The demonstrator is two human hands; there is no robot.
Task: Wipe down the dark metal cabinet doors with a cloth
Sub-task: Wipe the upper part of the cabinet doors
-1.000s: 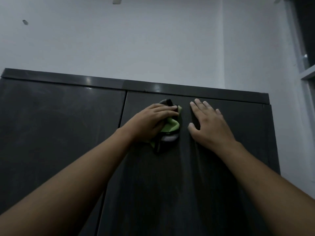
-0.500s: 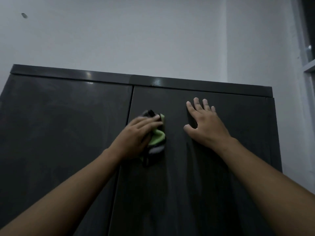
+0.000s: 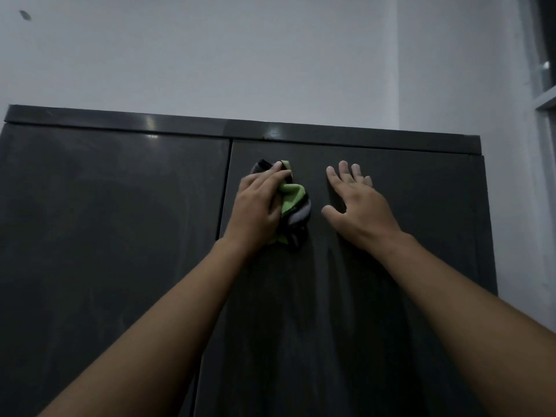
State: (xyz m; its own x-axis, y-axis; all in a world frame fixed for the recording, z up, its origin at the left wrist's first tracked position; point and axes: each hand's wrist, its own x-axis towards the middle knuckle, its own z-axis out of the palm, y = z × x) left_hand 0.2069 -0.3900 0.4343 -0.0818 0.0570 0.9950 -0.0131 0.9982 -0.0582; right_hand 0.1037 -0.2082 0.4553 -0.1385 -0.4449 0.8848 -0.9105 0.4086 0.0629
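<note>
Plain pale grey painted wall [image 3: 270, 55], above the fingers [image 3: 343, 173]; small dark oval mark [image 3: 25, 15] on it, far up-left of them; white window frame [image 3: 544, 103], up-right of them.

Bunched green, black and grey cloth [image 3: 293, 203]: high on the dark metal right-hand cabinet door [image 3: 331, 296], just right of the seam with the dark metal left-hand door [image 3: 105, 236]. My left hand [image 3: 258, 206] lies over the cloth, pressing it to the panel. My right hand [image 3: 358, 209]: flat on the same door, near the cloth's right, not touching it. Plain white wall [image 3: 240, 55] above and behind.
</note>
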